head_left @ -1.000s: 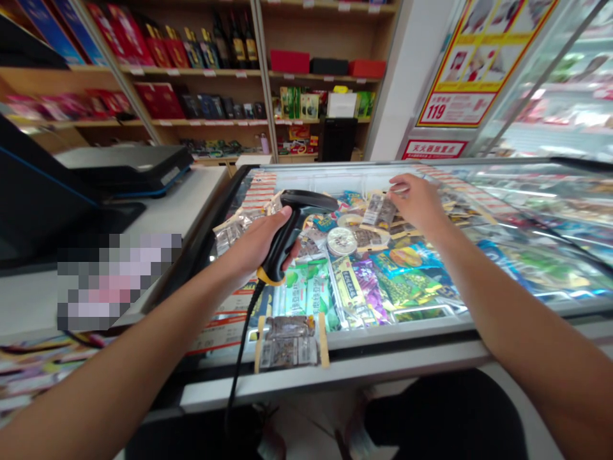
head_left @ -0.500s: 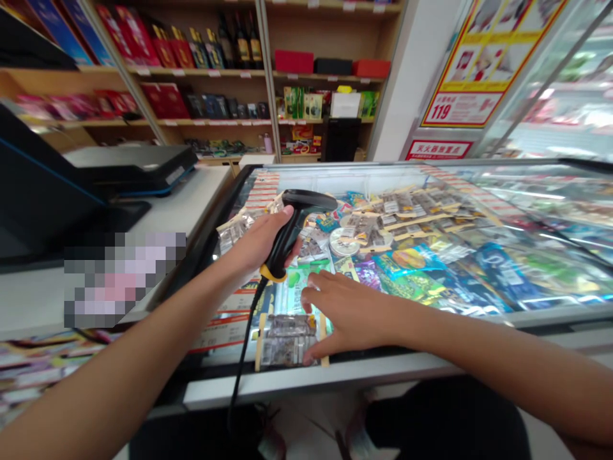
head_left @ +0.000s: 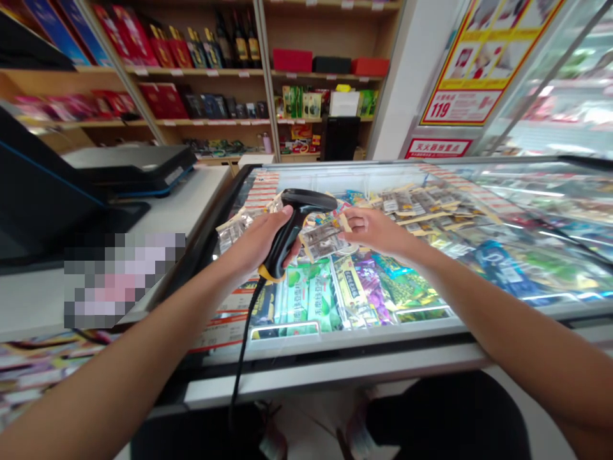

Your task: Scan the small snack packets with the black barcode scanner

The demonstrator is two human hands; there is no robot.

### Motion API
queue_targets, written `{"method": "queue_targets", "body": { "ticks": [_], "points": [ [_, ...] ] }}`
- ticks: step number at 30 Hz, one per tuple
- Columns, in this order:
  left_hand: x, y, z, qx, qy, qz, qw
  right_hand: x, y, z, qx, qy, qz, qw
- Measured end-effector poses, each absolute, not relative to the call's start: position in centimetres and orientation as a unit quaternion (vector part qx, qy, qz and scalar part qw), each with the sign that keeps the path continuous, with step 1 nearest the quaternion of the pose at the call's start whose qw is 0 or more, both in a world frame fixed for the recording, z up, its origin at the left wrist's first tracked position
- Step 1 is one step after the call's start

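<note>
Your dark-clothed legs (head_left: 445, 409) show at the bottom, just in front of the white rim of a glass-topped case (head_left: 335, 377). A black cord (head_left: 245, 348) hangs over that rim from the scanner (head_left: 286, 241), whose handle your left hand (head_left: 263, 239) grips, thumb along its back. The scanner's head points to the right. Your right hand (head_left: 373, 230) pinches a brown packet (head_left: 323, 241) by its tan right-hand edge, holding it tilted, just right of the handle and below the head; whether it touches your left fingertips, you cannot tell from here.

Nearer you than the packet, mint-green packages (head_left: 311, 294) lie in the case, with a purple package (head_left: 371, 287) to their right. To your left is a white desk (head_left: 194, 201) bearing a flat black device (head_left: 138, 163). Beyond your right hand, more brown packets (head_left: 421, 201) lie heaped over the case. At the back stand wooden shelves (head_left: 330, 25) with bottles (head_left: 239, 41) and boxes, and to their right a yellow-and-red poster (head_left: 493, 64) reading 119.
</note>
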State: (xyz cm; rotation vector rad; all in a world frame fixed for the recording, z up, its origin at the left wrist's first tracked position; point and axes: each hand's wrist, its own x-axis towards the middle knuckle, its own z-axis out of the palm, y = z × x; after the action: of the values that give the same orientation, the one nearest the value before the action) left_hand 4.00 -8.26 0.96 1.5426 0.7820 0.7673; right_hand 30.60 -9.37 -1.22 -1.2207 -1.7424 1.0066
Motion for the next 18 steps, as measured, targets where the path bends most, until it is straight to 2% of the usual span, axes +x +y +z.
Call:
{"method": "queue_targets", "body": {
  "ticks": [5, 11, 18],
  "points": [
    [4.0, -8.6, 1.2, 0.67, 0.349, 0.308, 0.579, 30.6, -9.0, -1.1, -0.532, -0.641, 0.349, 0.428],
    [4.1, -9.2, 1.6, 0.696, 0.353, 0.283, 0.558, 30.8, -9.0, -0.8, -0.582, -0.665, 0.256, 0.392],
    [4.1, -9.3, 1.7, 0.685, 0.35, 0.295, 0.568, 30.7, -9.3, -0.5, -0.591, -0.655, 0.261, 0.391]
  ]
}}
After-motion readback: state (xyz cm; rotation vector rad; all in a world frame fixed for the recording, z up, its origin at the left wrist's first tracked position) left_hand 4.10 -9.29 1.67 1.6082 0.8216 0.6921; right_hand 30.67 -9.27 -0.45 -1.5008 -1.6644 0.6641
